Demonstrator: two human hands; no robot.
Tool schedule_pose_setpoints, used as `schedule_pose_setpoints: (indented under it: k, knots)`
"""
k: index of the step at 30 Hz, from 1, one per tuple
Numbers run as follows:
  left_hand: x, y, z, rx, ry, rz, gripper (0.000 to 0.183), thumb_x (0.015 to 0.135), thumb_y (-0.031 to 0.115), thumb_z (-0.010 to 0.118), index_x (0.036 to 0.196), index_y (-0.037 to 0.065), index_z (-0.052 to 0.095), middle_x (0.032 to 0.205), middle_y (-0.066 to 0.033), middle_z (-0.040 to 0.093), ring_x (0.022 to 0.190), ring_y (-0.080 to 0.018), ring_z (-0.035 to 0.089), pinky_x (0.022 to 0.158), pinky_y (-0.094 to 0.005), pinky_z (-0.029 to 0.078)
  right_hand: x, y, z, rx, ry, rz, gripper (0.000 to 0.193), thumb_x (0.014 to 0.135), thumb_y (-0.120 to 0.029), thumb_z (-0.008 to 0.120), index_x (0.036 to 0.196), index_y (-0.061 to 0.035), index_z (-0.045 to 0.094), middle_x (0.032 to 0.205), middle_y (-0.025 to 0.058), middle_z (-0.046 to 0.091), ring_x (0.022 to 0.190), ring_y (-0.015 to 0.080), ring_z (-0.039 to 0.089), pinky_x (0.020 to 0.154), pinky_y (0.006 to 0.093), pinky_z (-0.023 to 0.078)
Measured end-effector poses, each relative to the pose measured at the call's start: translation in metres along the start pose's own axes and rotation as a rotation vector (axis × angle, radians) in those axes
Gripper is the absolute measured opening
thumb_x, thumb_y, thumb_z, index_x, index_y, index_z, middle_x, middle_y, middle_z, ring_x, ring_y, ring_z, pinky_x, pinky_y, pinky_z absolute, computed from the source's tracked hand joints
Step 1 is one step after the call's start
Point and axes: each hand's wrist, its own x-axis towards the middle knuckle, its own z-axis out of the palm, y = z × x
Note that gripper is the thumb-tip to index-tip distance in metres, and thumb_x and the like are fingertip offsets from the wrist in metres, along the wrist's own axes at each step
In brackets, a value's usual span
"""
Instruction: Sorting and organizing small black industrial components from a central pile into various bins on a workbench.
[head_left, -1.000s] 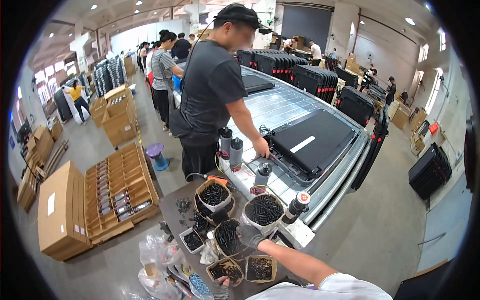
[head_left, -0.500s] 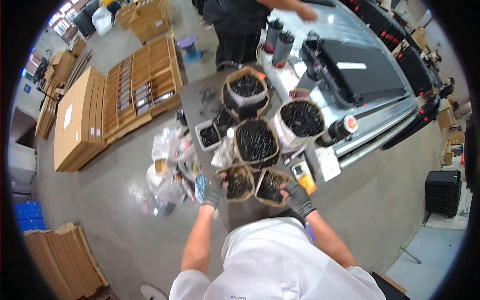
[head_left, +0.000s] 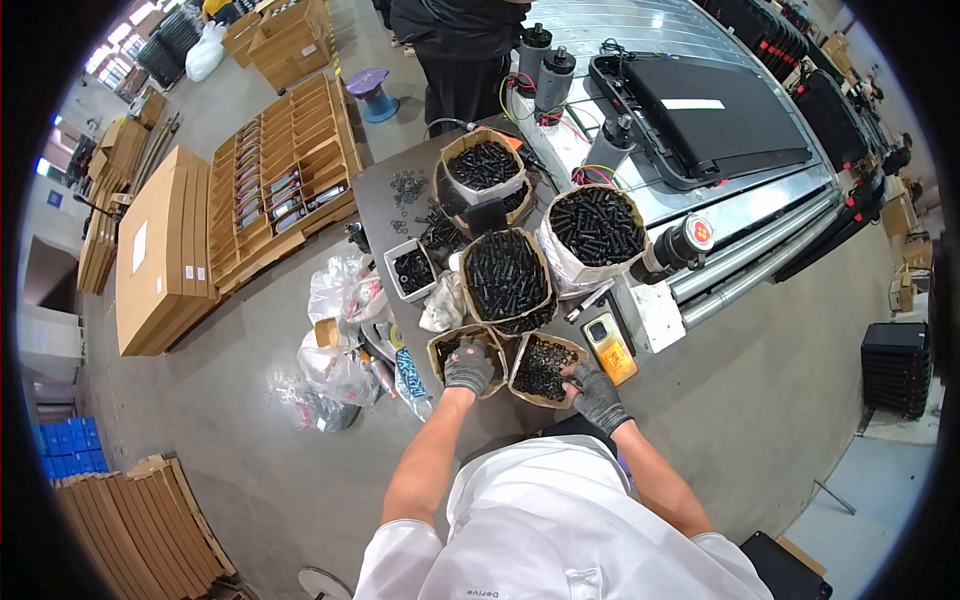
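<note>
My left hand (head_left: 468, 365), in a dark glove, reaches into a small brown cardboard box (head_left: 440, 350) of black screws at the near edge of a dark work table (head_left: 375, 195). My gloved right hand (head_left: 594, 392) rests on the rim of a second small box of black parts (head_left: 540, 365) beside it. Whether either hand grips parts is hidden by the fingers. Three larger bags of black screws (head_left: 505, 272) stand just beyond. A yellow handheld device (head_left: 610, 348) lies to the right of the boxes.
Another person in black (head_left: 460, 40) stands at the table's far end. A conveyor with black cases (head_left: 720, 110) runs on the right. Plastic bags (head_left: 340, 330) lie on the floor at left, near cardboard boxes (head_left: 165, 250) and a wooden rack (head_left: 285, 180).
The view has tilted down from the person opposite to my own hands. Both hands have stayed at the two small boxes over the last half second.
</note>
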Motion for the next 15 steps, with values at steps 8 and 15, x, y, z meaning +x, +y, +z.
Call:
schedule_pose_setpoints:
  k: [8, 15]
  knots:
    - [0.019, 0.006, 0.017, -0.12, 0.075, -0.078, 0.045, 0.079, 0.024, 0.06, 0.119, 0.005, 0.054, 0.121, -0.0218, 0.055, 0.109, -0.037, 0.056, 0.092, -0.0429, 0.046, 0.004, 0.001, -0.008, 0.066, -0.008, 0.038, 0.018, 0.078, -0.007, 0.065, 0.095, -0.0026, 0.062, 0.092, 0.0147, 0.062, 0.089, 0.0315, 0.06, 0.08, 0.0363, 0.048]
    - [0.019, -0.003, 0.034, -0.131, 0.239, 0.079, 0.038, 0.077, 0.014, 0.052, 0.114, 0.004, 0.057, 0.112, -0.0212, 0.06, 0.1, -0.0381, 0.06, 0.087, -0.0439, 0.048, 0.007, 0.011, 0.001, 0.108, 0.026, 0.003, 0.016, 0.08, -0.006, 0.062, 0.095, -0.0025, 0.062, 0.094, 0.014, 0.063, 0.091, 0.0295, 0.061, 0.081, 0.0358, 0.048]
